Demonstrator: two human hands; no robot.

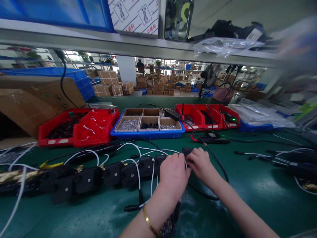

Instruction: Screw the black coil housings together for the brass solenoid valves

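A row of black square modules (pixel 114 173) with white cables (pixel 135 150) lies across the green bench (pixel 247 191), running from far left to the middle. My left hand (pixel 174 175) rests on the right end of the row, fingers curled over a module. My right hand (pixel 201 163) touches it from the right and grips a small black module (pixel 186 152) at the row's end. A gold bangle (pixel 148 223) is on my left wrist. What lies under the palms is hidden.
Behind the hands stand red bins (pixel 81 127), a blue tray (pixel 148 134) of cardboard boxes with small metal parts, and more red bins (pixel 205 115). Cardboard (pixel 37 99) is at left. Black cables and probes (pixel 272 157) lie at right. A shelf (pixel 148 46) hangs overhead.
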